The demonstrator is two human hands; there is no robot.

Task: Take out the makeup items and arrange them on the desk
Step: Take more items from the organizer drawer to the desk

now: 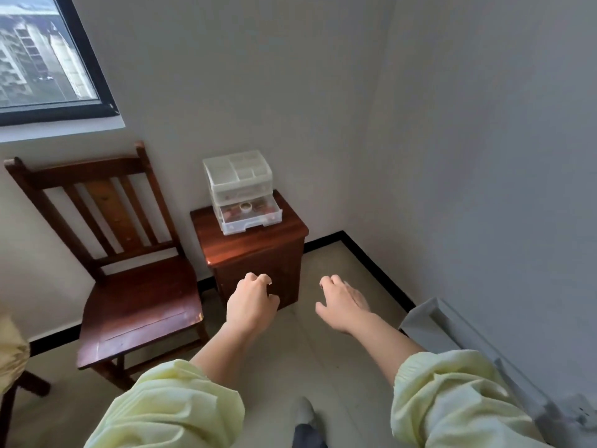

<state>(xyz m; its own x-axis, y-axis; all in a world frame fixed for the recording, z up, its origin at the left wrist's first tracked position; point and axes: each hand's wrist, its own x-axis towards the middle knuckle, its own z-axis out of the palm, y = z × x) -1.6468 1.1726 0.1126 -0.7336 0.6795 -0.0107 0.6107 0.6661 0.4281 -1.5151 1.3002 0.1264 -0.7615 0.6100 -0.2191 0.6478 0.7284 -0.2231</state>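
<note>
Nearest to me, both forearms extend forward out of pale yellow sleeves (168, 405) pushed up below the elbows. My left hand (252, 302) hangs in the air, palm down, fingers loosely curled, holding nothing. My right hand (344, 305) is level with it and just beside it, palm down, fingers relaxed and slightly spread, also holding nothing. Neither hand touches any object. Beyond the hands, a small dark wooden cabinet (258, 250) stands on the floor in the corner of the room. A wooden chair (132, 299) stands just beside it on the left. On the cabinet top, towards the rear, sits a clear plastic drawer organizer (237, 176). Its bottom drawer (250, 218) is pulled out; the makeup items (246, 207) lie inside it, too small to identify individually. A window (48, 59) is set in the wall above the chair.
</note>
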